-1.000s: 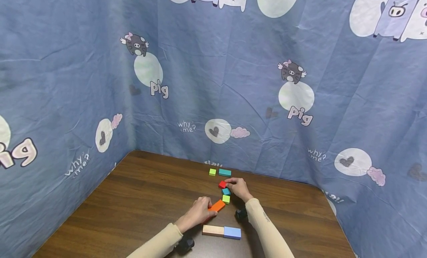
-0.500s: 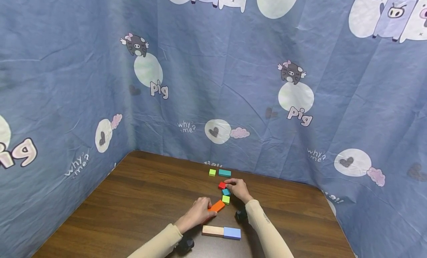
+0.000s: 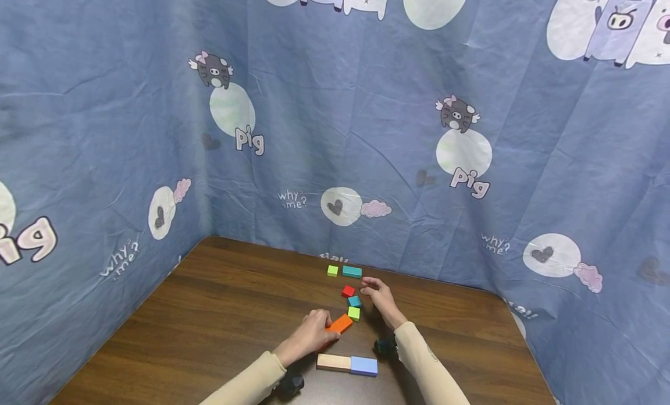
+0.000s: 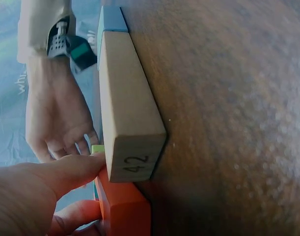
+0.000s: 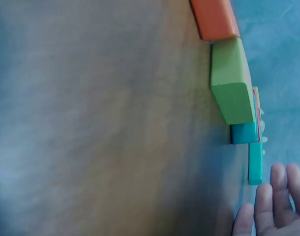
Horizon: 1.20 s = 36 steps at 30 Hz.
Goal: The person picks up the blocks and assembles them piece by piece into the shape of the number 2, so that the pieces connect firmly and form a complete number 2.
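Observation:
My left hand [image 3: 310, 335] grips a long orange block [image 3: 342, 323] lying on the table, thumb along one side and fingers along the other. My right hand [image 3: 381, 297] is raised off the blocks with its fingers loosely extended, holding nothing. Left of its fingertips, and apart from them, sits a small red block [image 3: 348, 291]. A small blue block [image 3: 354, 301] and a lime green block [image 3: 353, 314] continue the line from the red one towards the orange block. In the right wrist view, the green block [image 5: 233, 81] stands close to the orange block's end [image 5: 216, 19].
A wooden block [image 3: 334, 362] and a light blue block [image 3: 363, 366] lie end to end at the front. Farther back are another lime block [image 3: 332, 270] and a teal block [image 3: 352, 272]. A printed blue curtain [image 3: 366, 131] hangs behind the table [image 3: 235, 300].
My right hand has released the red block and drawn back to the right, its fingers opening. The red block stays in place. My left hand keeps still on the orange block.

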Motion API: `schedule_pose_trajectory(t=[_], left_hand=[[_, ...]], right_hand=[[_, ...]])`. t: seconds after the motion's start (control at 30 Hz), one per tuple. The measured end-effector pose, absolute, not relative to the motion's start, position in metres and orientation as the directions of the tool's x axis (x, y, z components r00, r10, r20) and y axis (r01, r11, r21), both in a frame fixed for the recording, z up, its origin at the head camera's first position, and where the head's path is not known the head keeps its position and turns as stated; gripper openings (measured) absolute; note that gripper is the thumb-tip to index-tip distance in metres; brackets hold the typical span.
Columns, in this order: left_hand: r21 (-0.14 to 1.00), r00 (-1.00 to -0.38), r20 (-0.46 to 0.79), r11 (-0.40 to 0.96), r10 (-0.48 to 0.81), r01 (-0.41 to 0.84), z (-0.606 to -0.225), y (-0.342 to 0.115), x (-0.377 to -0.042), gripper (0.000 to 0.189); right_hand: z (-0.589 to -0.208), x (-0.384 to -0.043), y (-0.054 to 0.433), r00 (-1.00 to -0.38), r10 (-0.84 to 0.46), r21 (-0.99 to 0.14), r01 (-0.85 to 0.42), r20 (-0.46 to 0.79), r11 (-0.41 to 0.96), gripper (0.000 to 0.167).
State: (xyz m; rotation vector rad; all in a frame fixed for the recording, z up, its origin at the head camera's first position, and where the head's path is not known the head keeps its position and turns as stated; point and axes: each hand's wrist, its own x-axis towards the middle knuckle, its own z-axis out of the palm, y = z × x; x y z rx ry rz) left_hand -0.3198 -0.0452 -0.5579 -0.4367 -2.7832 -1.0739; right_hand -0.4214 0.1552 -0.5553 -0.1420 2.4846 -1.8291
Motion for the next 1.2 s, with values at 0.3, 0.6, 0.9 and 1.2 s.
schedule_pose_trajectory(t=[0.3,0.6,0.9,1.2], left_hand=[[0.640,-0.954,0.200,0.707,0.223,0.300,-0.558,-0.044,-0.322,0.028],[0.634,-0.953,0.162,0.714,0.255,0.299,-0.556,-0.045,-0.323,0.026],[0.673,-0.955,0.096,0.688,0.281,0.270,-0.549,-0.049,-0.328,0.046],[0.748,-0.931,-0.033,0.627,0.365,0.219,-0.537,-0.074,-0.349,0.051]], right_hand=[[-0.565,-0.406,0.169,-0.916,-0.401,-0.977,-0.104,0.022,0.185,0.058],[-0.565,-0.405,0.174,-0.856,-0.517,-0.973,-0.120,0.001,0.197,0.064],[-0.562,-0.402,0.172,-0.841,-0.539,-0.949,-0.203,0.044,0.239,0.066],[-0.539,-0.388,0.166,-0.799,-0.595,-0.918,-0.296,0.086,0.265,0.068]])
